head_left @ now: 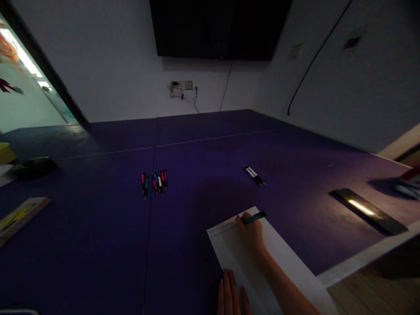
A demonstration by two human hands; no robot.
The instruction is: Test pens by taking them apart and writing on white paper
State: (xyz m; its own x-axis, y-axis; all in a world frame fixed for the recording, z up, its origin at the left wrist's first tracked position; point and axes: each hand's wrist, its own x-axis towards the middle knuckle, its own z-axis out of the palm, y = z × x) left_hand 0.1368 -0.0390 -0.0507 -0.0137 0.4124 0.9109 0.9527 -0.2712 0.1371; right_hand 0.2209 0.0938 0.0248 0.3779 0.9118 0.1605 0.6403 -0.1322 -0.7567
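Observation:
A white sheet of paper (285,249) lies at a slant on the purple table, with small handwriting along its upper left edge. My right hand (252,234) rests on the upper part of the sheet, its fingers closed round a dark green pen (256,217). The pen's tip is hidden by the fingers. Flat at the sheet's lower left edge is my left hand (231,295), fingers stretched out and holding nothing; the bottom of the picture cuts it off.
Several coloured pens (159,182) lie in a group left of the paper. White-and-black pens (254,176) lie beyond it. A black bar with a glowing strip (367,211) sits at right, a flat box (21,216) at left. A dark screen (219,28) hangs on the wall.

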